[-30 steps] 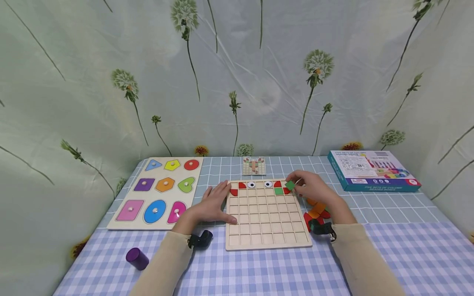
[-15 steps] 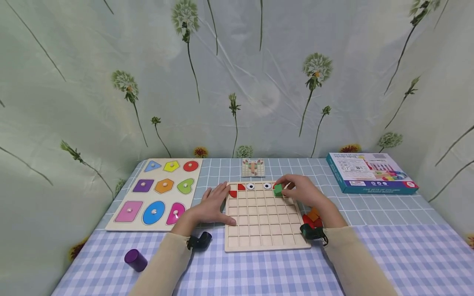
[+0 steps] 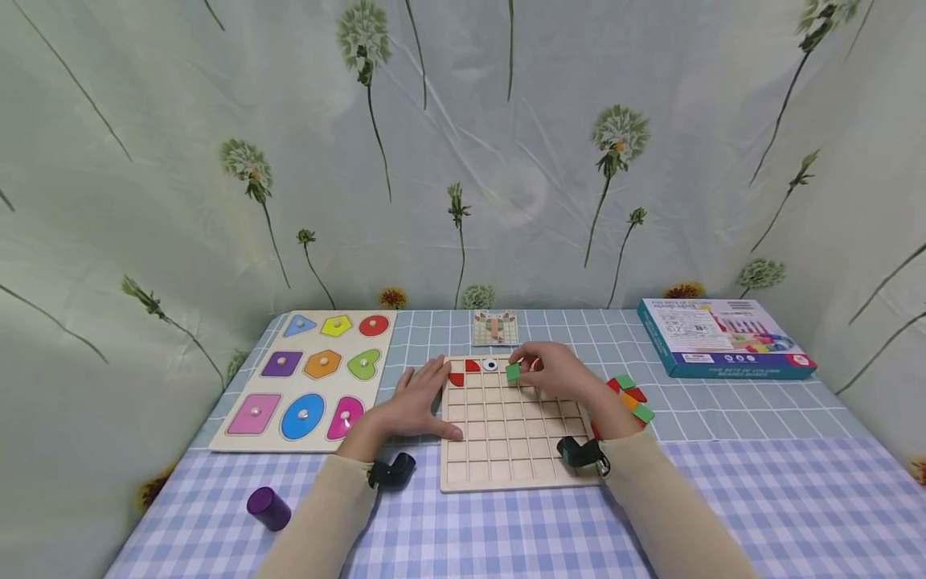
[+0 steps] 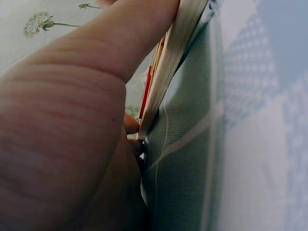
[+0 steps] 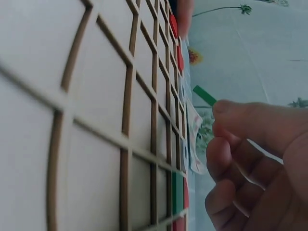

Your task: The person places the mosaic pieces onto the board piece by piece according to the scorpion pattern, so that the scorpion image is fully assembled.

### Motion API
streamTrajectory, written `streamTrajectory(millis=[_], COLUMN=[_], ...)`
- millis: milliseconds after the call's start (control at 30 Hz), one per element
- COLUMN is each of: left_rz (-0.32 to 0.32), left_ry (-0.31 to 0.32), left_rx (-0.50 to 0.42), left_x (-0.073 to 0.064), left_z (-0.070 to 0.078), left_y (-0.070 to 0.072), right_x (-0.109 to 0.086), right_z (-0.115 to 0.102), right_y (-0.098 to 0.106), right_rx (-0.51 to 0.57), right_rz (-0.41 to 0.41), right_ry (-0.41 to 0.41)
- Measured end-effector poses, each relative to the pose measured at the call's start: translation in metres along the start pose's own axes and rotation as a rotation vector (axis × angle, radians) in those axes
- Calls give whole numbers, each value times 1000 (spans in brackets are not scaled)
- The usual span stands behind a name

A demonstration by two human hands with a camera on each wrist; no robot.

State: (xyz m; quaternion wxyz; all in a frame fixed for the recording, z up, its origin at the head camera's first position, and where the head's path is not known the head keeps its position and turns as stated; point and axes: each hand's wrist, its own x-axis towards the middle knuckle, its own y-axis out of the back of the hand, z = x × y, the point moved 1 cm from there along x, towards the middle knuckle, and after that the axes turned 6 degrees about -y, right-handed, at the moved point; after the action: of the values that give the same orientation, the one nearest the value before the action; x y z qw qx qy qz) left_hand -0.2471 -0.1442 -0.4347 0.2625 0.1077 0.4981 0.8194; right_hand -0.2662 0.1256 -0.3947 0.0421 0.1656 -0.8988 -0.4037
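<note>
Board of pale wood, ruled into square cells, lies on the counter in the head view, between the person's two hands. The left hand lies along its left border, fingers straight and thumb spread, gripping nothing; the right hand pinches a green square tile over the far rows, tilted. Near it sit a white tile with a black eye and two red quarter-round tiles. Held by so little, the tile might slip and land askew across the ridges, I'd judge, and the right forearm, passing close to the loose pile of red, green and orange tiles, could scatter them. Behind the board stands a small card with a tiled picture, and farther right a teal and purple box whose printing seems to read "FIVE SETS OF COLUMN"; the rest is too small for me. In the left wrist view, thumb and palm stay tight beside the board's edge, a red tile just beyond; a careless push there could slide the board. From the right wrist, thumb and fingertips grip the green tile edge-on, apart from the grid, while another green tile sits in a cell below; a knock could unseat it.
</note>
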Motion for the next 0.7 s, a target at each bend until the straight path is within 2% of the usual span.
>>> streamTrajectory(millis=[300,700], left_rz=[-2,6], left_ry=[5,-3], left_rx=[-13,1], left_x=[-1,-1], left_z=[-2,-1], left_y=[-1,0], right_x=[11,22], right_z=[-10,-17], right_y=[-13,-29], right_rx=[50,-3], right_rz=[-39,-26], right_ry=[-49,-108])
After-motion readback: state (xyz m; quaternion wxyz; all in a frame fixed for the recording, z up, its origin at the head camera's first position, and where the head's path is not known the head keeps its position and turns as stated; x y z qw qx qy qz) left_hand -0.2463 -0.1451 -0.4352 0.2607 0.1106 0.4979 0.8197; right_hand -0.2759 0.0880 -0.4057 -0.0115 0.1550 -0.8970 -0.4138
